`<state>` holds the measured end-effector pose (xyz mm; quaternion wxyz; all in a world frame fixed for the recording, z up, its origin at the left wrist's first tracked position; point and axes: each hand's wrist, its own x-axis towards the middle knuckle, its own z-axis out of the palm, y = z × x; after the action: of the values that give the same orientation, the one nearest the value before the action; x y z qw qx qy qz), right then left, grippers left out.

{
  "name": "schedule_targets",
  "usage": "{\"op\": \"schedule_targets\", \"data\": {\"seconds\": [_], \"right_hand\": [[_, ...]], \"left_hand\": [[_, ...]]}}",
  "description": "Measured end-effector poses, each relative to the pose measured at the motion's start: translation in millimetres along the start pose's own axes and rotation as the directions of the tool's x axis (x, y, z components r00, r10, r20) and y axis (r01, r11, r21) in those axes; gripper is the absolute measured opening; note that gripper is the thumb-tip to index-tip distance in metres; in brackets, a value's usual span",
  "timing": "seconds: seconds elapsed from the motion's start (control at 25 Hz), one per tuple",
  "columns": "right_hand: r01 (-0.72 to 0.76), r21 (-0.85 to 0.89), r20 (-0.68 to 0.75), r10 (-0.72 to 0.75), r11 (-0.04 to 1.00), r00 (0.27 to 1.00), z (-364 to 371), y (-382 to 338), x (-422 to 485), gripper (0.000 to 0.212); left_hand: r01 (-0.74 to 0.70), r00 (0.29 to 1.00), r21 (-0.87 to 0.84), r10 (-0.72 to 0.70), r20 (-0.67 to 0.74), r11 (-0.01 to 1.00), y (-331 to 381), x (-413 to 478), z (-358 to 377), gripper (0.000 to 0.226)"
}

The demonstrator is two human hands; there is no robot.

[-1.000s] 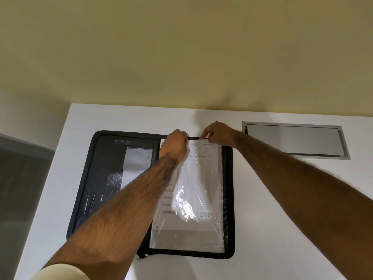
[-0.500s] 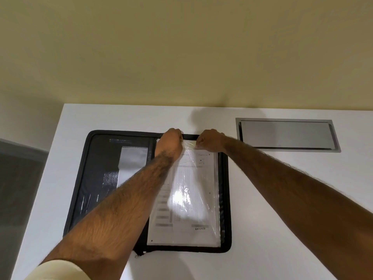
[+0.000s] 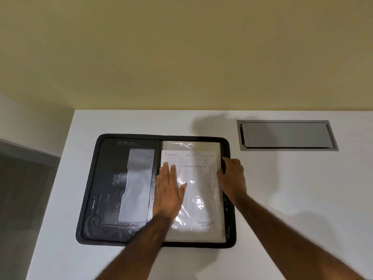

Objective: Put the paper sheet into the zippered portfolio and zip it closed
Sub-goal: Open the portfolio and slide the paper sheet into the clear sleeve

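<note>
Both grips had dropped from top edge of sheet [image 3: 199, 178]: L grip [image 3: 169, 190] pressed it flat, fingers straight, sheet lying long axis fwd in R half of portfolio [image 3: 88, 199]; R grip [image 3: 232, 174] curled at R rim, clamp unclear; open L half, just left of L grip, prob. to fold over next.

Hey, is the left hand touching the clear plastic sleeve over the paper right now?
Touching. The head view shows the left hand lying flat, fingers straight, palm down on the clear sleeve covering the paper sheet in the open portfolio.
</note>
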<state>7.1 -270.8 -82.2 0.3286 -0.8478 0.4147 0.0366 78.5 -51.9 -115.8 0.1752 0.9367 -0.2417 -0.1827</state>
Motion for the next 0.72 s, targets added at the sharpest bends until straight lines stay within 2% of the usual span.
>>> {"op": "schedule_targets", "data": {"seconds": [0.04,0.12,0.24,0.44,0.52,0.6,0.72], "right_hand": [[0.018,-0.042,0.001,-0.018,0.999,1.000,6,6,-13,0.050],[0.144,-0.198,0.045,-0.138,0.970,0.989,18,18,-39,0.060],[0.330,-0.375,0.214,-0.266,0.866,0.940,33,35,-62,0.072],[0.299,-0.420,0.260,-0.201,0.857,0.944,27,36,-67,0.072],[0.299,-0.438,0.283,-0.185,0.848,0.941,20,33,-68,0.072],[0.313,-0.453,0.292,-0.193,0.835,0.937,14,32,-70,0.073],[0.372,-0.464,0.308,-0.248,0.804,0.919,11,40,-80,0.074]], "left_hand": [[-0.014,1.000,0.039,0.014,0.003,0.999,-3,-11,6,0.076],[-0.027,1.000,0.127,0.025,0.017,0.992,-6,-22,12,0.076],[-0.042,0.997,0.208,0.029,0.068,0.977,-3,-20,12,0.078],[-0.158,0.975,0.264,0.109,0.191,0.951,-12,-29,7,0.078],[-0.183,0.973,0.247,0.139,0.182,0.952,-30,-43,0,0.075],[-0.099,0.991,0.210,0.078,0.107,0.973,-50,-59,-12,0.074],[0.161,0.987,0.120,-0.160,-0.015,0.980,-81,-85,-37,0.072]]}}
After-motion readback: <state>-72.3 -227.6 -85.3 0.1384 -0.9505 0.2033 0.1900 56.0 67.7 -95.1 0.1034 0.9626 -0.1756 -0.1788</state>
